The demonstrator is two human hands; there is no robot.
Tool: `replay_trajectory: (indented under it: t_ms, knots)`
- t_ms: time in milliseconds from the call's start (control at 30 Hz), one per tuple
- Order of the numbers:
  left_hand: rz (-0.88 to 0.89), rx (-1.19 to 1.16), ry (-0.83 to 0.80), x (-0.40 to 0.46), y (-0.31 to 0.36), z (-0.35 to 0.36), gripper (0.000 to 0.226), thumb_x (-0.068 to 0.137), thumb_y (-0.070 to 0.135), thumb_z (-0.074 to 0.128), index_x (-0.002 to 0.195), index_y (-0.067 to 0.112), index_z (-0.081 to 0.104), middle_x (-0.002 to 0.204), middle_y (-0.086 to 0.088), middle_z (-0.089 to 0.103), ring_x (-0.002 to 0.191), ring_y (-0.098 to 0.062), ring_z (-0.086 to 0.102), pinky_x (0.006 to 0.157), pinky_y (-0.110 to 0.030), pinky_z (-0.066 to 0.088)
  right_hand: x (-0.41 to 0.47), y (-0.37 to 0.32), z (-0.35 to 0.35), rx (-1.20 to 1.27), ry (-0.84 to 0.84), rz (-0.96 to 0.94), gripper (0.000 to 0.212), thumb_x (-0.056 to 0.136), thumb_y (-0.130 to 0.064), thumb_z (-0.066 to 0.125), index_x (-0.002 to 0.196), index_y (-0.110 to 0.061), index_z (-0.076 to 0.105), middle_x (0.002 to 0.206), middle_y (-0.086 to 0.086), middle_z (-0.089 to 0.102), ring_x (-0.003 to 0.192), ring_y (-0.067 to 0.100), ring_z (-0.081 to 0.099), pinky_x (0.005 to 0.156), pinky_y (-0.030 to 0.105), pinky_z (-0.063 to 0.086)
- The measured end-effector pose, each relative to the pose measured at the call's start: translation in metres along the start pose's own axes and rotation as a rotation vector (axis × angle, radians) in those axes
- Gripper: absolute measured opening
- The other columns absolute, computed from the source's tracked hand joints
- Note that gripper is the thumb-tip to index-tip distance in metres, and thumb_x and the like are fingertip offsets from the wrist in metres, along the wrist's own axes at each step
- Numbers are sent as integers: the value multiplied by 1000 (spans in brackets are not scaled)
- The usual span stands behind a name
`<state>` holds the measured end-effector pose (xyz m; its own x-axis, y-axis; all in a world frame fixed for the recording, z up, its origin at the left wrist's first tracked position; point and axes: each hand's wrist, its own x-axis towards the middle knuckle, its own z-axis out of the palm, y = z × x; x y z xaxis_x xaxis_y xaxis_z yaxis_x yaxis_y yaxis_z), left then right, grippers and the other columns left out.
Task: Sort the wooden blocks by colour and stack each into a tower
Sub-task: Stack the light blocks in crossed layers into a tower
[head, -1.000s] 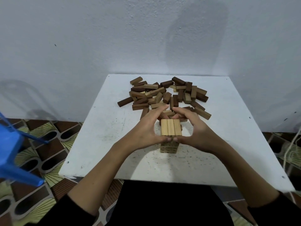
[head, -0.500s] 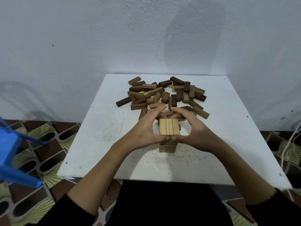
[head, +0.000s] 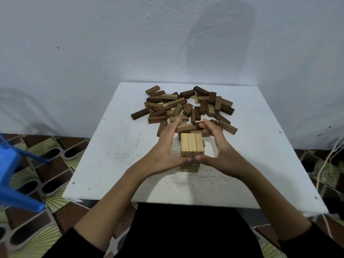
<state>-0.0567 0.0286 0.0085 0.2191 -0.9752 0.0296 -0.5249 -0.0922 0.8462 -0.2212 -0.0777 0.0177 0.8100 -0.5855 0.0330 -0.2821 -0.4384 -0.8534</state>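
**A:** Where did the light blocks stand at that moment?

**B:** A small tower of light wooden blocks (head: 191, 151) stood on the white table (head: 111, 164), toward the near middle of it. Its top layer showed three pale blocks lying side by side, their long sides running away from the person. Lower layers showed beneath, partly hidden by the thumbs.

**A:** And the hands?

**B:** Both cupped the tower. The left hand (head: 164, 149) sat on its left side, fingers stretched up and forward past the far corner, thumb reaching in along the near face. The right hand (head: 217, 148) mirrored it on the right side, fingers curved over toward the far edge, thumb pointing in to meet the other thumb just below the top layer. The thumbs looked to be touching the tower's front. Whether the fingers pressed the sides or only hovered close could not be told; neither hand had closed into a grip round any block.

**A:** The rest of the blocks?

**B:** A loose pile of mixed blocks (head: 186, 107) lay behind the tower, toward the wall, dark and mid-brown pieces jumbled with a few pale ones. The nearest pieces of it lay just behind the fingertips.

**A:** Anything else around?

**B:** A blue plastic chair (head: 13, 174) at the left edge, over a patterned tile floor (head: 46, 183), and a plain pale wall (head: 111, 43) behind the table. The person wore dark sleeves.
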Motion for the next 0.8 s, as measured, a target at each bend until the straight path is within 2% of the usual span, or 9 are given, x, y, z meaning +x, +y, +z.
replay_trajectory:
  t_ms: [100, 200, 300, 367, 433, 600, 733, 800]
  knots:
    - [-54, -58, -6, -6, 0, 12, 111, 76, 38, 77, 150, 30, -4, 158, 11, 4, 143, -3, 8, 113, -24, 16, -6, 7, 14, 22, 8, 38, 104, 74, -40, 74, 149, -28, 3, 155, -11, 11, 133, -2, 16, 108, 23, 22]
    - [-84, -115, -25, -8, 2, 23, 111, 80, 25, 75, 150, 27, -12, 158, 11, -2, 144, -5, 2, 115, -24, 13, -11, 9, 25, 64, 8, 60, 107, 72, -46, 71, 149, -29, -2, 152, -18, 6, 139, 2, 11, 113, 30, 19]
    - [-90, -156, -31, -10, 3, 30, 114, 72, 32, 68, 149, 27, -15, 157, 11, -1, 146, -8, 6, 118, -32, 18, -14, 7, 31, 89, 22, 71, 106, 71, -49, 64, 149, -27, -4, 143, -25, 7, 136, -2, 10, 112, 27, 17]
    - [-84, -161, -16, -10, 2, 32, 116, 68, 38, 67, 150, 26, -14, 158, 2, 9, 145, -15, 16, 117, -42, 26, -14, 5, 33, 118, 25, 79, 105, 72, -48, 63, 149, -27, -5, 141, -27, 7, 133, -5, 11, 109, 24, 16]
    - [-69, -165, -2, -10, 0, 33, 116, 67, 40, 67, 151, 25, -11, 155, -3, 17, 142, -19, 24, 113, -47, 31, -13, 3, 35, 132, 23, 85, 104, 73, -48, 62, 149, -27, -6, 140, -26, 7, 133, -4, 12, 109, 23, 16]
    - [-69, -166, -1, -9, 1, 34, 117, 69, 43, 68, 150, 28, -15, 157, -1, 10, 144, -16, 20, 114, -45, 29, -13, 3, 37, 134, 15, 90, 103, 74, -47, 59, 149, -29, -9, 134, -31, 8, 131, -6, 11, 105, 22, 15]
    - [-77, -182, -10, -9, 5, 34, 116, 71, 36, 67, 149, 27, -18, 158, 4, 3, 145, -11, 14, 117, -42, 26, -13, 2, 38, 134, 17, 88, 101, 75, -48, 58, 148, -29, -9, 132, -34, 9, 129, -7, 10, 105, 22, 15]
    - [-71, -183, -7, -8, 5, 35, 117, 71, 39, 67, 149, 27, -19, 158, 4, 2, 145, -11, 13, 117, -41, 24, -13, 1, 39, 130, 21, 86, 102, 74, -48, 58, 148, -28, -10, 135, -31, 8, 130, -6, 8, 107, 24, 14]
